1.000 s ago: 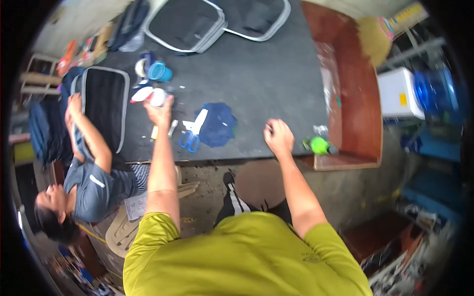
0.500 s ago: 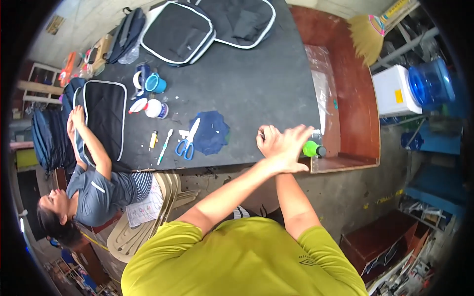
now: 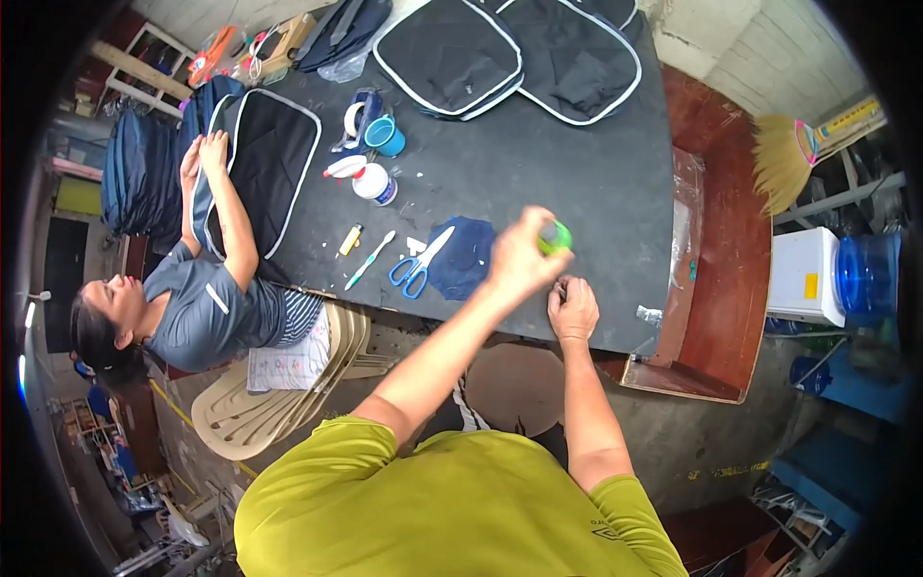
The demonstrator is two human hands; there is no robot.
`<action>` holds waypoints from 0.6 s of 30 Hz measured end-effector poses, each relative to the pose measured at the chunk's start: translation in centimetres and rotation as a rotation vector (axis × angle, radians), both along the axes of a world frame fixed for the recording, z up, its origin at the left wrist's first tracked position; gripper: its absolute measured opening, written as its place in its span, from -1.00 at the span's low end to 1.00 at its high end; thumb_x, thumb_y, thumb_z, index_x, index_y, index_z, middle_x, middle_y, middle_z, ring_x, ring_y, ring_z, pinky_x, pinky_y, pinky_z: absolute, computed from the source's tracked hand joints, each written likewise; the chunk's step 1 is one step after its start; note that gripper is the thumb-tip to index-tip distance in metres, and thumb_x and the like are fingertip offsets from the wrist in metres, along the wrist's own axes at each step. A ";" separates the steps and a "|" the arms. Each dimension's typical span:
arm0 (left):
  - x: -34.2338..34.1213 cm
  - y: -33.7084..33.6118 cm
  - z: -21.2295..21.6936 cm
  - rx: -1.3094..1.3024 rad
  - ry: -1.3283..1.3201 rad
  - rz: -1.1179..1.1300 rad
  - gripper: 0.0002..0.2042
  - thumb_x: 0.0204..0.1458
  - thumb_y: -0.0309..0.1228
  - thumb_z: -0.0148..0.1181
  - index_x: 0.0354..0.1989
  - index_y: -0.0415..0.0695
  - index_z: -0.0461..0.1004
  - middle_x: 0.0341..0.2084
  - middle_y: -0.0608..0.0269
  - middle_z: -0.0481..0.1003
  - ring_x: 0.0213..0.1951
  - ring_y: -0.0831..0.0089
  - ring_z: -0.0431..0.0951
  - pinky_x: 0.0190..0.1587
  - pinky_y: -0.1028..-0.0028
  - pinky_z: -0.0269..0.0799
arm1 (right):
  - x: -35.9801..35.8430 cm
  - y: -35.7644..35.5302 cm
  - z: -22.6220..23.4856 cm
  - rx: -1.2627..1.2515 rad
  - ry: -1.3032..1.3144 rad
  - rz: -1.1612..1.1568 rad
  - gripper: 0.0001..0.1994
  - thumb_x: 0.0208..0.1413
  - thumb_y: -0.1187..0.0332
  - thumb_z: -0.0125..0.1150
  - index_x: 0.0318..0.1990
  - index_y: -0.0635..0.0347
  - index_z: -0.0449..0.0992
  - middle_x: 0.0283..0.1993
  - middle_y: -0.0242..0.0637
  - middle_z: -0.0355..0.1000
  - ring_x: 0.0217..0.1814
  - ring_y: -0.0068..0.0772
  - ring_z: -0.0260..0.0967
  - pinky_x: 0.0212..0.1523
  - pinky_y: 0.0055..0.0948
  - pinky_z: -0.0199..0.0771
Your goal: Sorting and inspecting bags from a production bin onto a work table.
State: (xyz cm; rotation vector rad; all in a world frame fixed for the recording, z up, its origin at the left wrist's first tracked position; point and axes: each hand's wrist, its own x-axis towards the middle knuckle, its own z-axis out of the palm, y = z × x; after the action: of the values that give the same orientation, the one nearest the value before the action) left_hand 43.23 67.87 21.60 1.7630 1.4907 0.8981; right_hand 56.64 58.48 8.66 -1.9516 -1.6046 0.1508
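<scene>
Right hand rested on near edge of desk, fingers curled; whether anything is pinched cannot be told. Left hand raised just above desk, fingers wrapped round one small green object. Beside it: one dark blue cloth, one pair of blue scissors. Farther off: one white bottle, one teal cup. Two black padded panels laid at far edge.
</scene>
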 end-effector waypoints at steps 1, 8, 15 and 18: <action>-2.4 2.2 -0.4 0.053 0.042 0.077 -0.46 -0.21 -0.26 0.49 -0.04 -0.09 0.40 -0.31 0.00 0.61 -0.20 0.02 0.67 -0.13 0.20 0.57 | 0.0 0.1 0.2 0.011 -0.019 -0.012 -0.87 0.01 0.32 0.28 -0.28 -0.02 0.48 -0.31 -0.34 0.44 -0.23 -0.15 0.46 -0.22 -0.13 0.50; -15.6 14.6 -4.0 0.161 0.346 0.508 -0.26 -0.09 -0.32 0.48 0.27 -0.13 0.20 0.14 -0.08 0.34 0.03 -0.19 0.52 0.06 0.02 0.48 | -0.8 0.6 0.6 0.021 -0.030 -0.014 -0.88 0.03 0.32 0.28 -0.29 -0.01 0.48 -0.32 -0.35 0.44 -0.24 -0.16 0.47 -0.23 -0.15 0.50; -16.6 15.0 -4.7 0.183 0.329 0.616 -0.19 -0.05 -0.36 0.46 0.34 -0.11 0.06 0.14 -0.12 0.31 -0.01 -0.25 0.54 0.02 -0.03 0.50 | -0.8 0.3 0.4 0.006 -0.043 -0.024 -0.86 0.00 0.31 0.28 -0.27 -0.02 0.48 -0.28 -0.37 0.46 -0.21 -0.17 0.48 -0.22 -0.15 0.52; -16.4 14.1 -4.9 0.269 0.320 0.643 -0.06 -0.09 -0.42 0.48 0.42 -0.15 -0.04 0.20 -0.21 0.27 0.12 -0.25 0.44 0.12 0.02 0.43 | -0.8 0.0 0.3 -0.010 -0.033 -0.021 -0.86 -0.01 0.31 0.28 -0.28 -0.01 0.48 -0.29 -0.36 0.45 -0.21 -0.16 0.47 -0.22 -0.15 0.51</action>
State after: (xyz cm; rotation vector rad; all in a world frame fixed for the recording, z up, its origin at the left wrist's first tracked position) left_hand 26.87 82.02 16.68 1.6826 2.3133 1.2107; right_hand 55.87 58.53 8.98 -1.9877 -1.6072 0.1195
